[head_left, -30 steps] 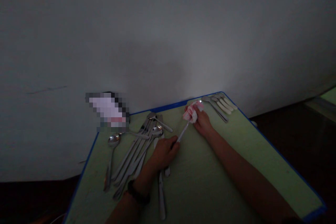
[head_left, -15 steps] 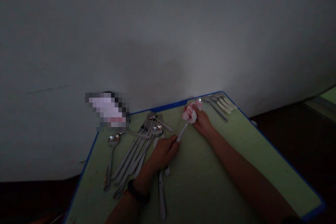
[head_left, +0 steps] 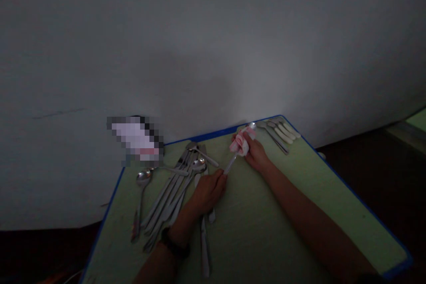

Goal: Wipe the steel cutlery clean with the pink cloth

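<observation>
In my left hand (head_left: 210,190) is the handle end of a metal spoon (head_left: 230,163), which slants up and away to the right. My right hand (head_left: 255,153) pinches a pink and white cloth (head_left: 240,143) wrapped round the spoon's upper part, and a shiny tip shows beyond the cloth. Left of and partly beneath my left hand lies a loose pile of cutlery, with several knives (head_left: 163,204) and a spoon (head_left: 199,165) on top. Another spoon (head_left: 144,177) lies at the pile's left side.
Forks with white handles (head_left: 284,133) and a metal fork (head_left: 278,140) lie in a row at the far right corner. A blurred-out object (head_left: 135,140) stands at the far left corner. The green table (head_left: 266,230) has a blue edge and meets a grey wall (head_left: 213,53).
The spoon and cloth have shifted very slightly, and a little more of the shiny tip shows past the cloth. Both hands keep their hold; the cutlery on the table has not moved.
</observation>
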The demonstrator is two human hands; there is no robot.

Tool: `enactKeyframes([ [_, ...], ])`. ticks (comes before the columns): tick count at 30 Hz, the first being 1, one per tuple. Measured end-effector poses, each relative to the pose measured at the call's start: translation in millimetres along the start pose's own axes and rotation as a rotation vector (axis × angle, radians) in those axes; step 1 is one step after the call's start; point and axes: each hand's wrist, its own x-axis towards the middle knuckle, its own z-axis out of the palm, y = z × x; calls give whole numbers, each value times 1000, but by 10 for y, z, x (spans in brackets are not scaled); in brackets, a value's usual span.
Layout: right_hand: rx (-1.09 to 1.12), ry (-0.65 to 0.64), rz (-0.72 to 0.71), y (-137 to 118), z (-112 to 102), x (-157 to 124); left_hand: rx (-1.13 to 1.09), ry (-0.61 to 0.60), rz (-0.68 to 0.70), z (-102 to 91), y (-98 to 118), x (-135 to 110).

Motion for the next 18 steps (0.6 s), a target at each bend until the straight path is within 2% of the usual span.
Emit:
enactKeyframes([
  [3,-18,-19,-1,17,3,-10,10,3,-12,7,5,8],
  [11,-284,-122,-9,85,-5,-77,58,11,-20,16,-2,11],
  [15,-223,-116,15,70,-1,-68,33,20,-20,20,-7,10],
  [18,-88,-58,35,46,-5,-24,-6,15,-12,12,-7,8],
])
